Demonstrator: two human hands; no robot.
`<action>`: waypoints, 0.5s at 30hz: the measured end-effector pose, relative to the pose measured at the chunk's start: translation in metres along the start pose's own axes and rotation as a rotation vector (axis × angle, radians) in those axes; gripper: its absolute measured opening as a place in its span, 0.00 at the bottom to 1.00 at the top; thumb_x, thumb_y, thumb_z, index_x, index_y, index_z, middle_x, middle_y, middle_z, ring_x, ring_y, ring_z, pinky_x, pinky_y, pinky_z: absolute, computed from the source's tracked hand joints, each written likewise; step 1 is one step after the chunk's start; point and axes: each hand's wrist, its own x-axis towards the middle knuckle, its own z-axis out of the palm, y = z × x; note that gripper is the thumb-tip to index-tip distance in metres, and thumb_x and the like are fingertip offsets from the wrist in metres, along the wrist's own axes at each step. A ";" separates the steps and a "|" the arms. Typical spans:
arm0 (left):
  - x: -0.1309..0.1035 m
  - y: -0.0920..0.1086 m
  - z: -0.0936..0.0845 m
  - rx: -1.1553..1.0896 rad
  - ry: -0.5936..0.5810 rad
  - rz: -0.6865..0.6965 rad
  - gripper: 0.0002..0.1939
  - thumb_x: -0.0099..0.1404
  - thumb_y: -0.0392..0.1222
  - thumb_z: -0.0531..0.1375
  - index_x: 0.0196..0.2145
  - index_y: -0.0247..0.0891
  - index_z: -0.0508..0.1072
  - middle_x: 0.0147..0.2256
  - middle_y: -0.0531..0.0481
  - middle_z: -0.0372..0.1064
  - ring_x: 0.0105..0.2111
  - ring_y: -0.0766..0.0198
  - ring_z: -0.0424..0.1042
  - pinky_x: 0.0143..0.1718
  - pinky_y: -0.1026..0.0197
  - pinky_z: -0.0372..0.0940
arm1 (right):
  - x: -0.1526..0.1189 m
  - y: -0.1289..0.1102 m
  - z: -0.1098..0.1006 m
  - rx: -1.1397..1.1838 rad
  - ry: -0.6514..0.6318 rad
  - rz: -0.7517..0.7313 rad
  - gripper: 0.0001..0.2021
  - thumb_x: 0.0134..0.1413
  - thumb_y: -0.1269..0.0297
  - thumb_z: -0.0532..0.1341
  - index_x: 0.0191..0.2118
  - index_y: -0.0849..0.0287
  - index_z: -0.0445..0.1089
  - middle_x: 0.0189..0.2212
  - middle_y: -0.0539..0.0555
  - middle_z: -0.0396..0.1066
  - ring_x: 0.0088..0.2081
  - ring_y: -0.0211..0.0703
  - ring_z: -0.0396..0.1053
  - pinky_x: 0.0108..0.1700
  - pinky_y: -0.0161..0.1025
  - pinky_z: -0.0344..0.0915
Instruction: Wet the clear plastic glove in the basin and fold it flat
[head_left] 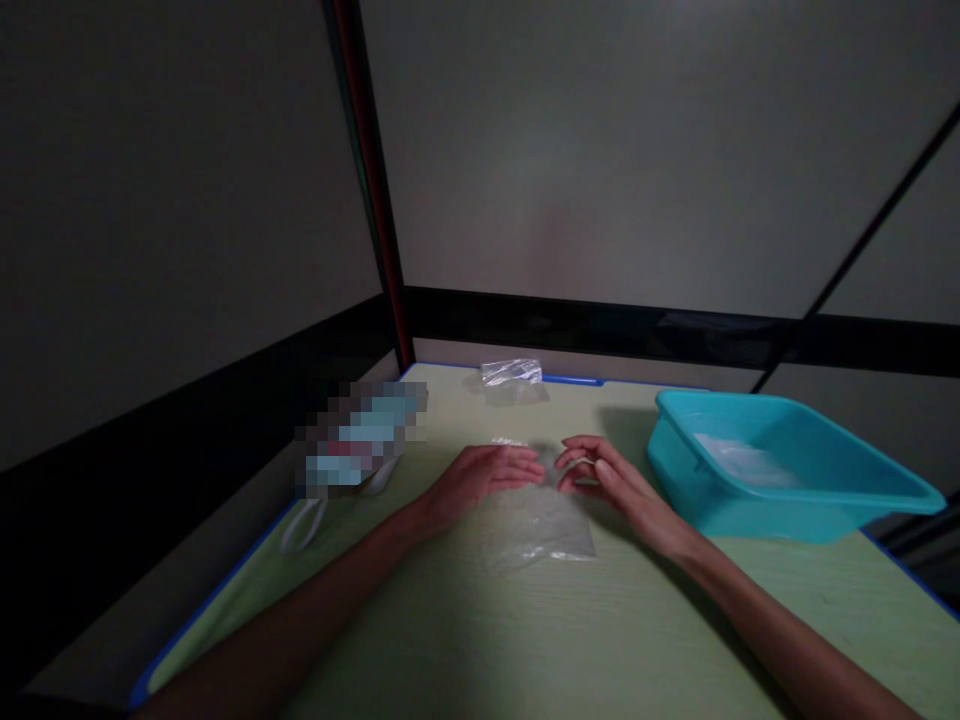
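Observation:
A clear plastic bag (544, 530) lies flat on the pale green table (465, 640), partly covered by both hands. Above its left side is my left hand (484, 475), palm down, with the fingers stretched out and nothing visible in them. Facing it from the right, my right hand (611, 485) has curved fingers spread apart, and I see nothing held. A small gap separates the two sets of fingertips. Whether either hand touches the bag I cannot tell.
Farther back lies another clear plastic bag (514, 375). At right stands a turquoise basin (720, 515) with whitish, see-through material (742, 460) inside. A blurred-out object (364, 435) with a white strap (304, 528) sits at left. Grey panels (600, 150) rise behind the table.

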 end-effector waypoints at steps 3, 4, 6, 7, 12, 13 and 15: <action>0.003 -0.008 0.002 -0.072 -0.031 -0.075 0.21 0.58 0.50 0.53 0.39 0.29 0.68 0.39 0.38 0.69 0.41 0.54 0.67 0.46 0.53 0.55 | 0.003 0.002 0.006 0.105 -0.070 0.053 0.13 0.53 0.56 0.52 0.41 0.59 0.57 0.34 0.52 0.61 0.33 0.37 0.63 0.37 0.38 0.62; 0.003 -0.010 0.003 -0.074 -0.031 -0.091 0.21 0.57 0.50 0.53 0.39 0.29 0.69 0.38 0.38 0.69 0.41 0.55 0.67 0.46 0.53 0.55 | 0.003 0.004 0.006 0.104 -0.101 0.062 0.11 0.51 0.58 0.54 0.38 0.60 0.58 0.31 0.51 0.60 0.32 0.36 0.62 0.35 0.36 0.61; 0.003 -0.012 0.002 -0.070 -0.023 -0.117 0.21 0.57 0.51 0.53 0.38 0.29 0.69 0.38 0.38 0.69 0.40 0.55 0.67 0.45 0.54 0.56 | 0.003 0.005 0.004 0.103 -0.163 0.083 0.10 0.48 0.62 0.58 0.34 0.61 0.60 0.29 0.50 0.60 0.30 0.34 0.61 0.33 0.34 0.60; 0.003 -0.013 0.002 -0.070 -0.020 -0.125 0.21 0.57 0.51 0.53 0.38 0.29 0.69 0.38 0.38 0.69 0.40 0.55 0.67 0.45 0.54 0.56 | 0.002 0.006 0.002 0.117 -0.193 0.102 0.09 0.47 0.63 0.59 0.33 0.62 0.60 0.28 0.50 0.61 0.30 0.34 0.61 0.32 0.34 0.59; 0.002 -0.011 0.003 -0.072 -0.031 -0.144 0.21 0.58 0.51 0.53 0.38 0.29 0.69 0.38 0.38 0.69 0.40 0.55 0.67 0.46 0.53 0.55 | -0.004 0.002 -0.008 0.244 -0.389 0.236 0.09 0.51 0.63 0.56 0.34 0.63 0.57 0.24 0.49 0.63 0.25 0.32 0.61 0.27 0.32 0.57; 0.002 -0.010 0.003 -0.070 -0.031 -0.145 0.21 0.58 0.51 0.53 0.38 0.29 0.69 0.38 0.38 0.69 0.41 0.55 0.67 0.46 0.53 0.55 | -0.005 0.001 -0.010 0.243 -0.426 0.259 0.08 0.52 0.63 0.55 0.34 0.62 0.57 0.24 0.49 0.63 0.24 0.32 0.61 0.26 0.32 0.57; 0.002 -0.010 0.003 -0.061 -0.036 -0.138 0.21 0.58 0.51 0.52 0.39 0.29 0.69 0.38 0.38 0.69 0.41 0.55 0.67 0.46 0.53 0.55 | -0.007 -0.001 -0.013 0.218 -0.472 0.290 0.08 0.53 0.62 0.54 0.33 0.62 0.57 0.24 0.49 0.63 0.24 0.31 0.60 0.25 0.31 0.56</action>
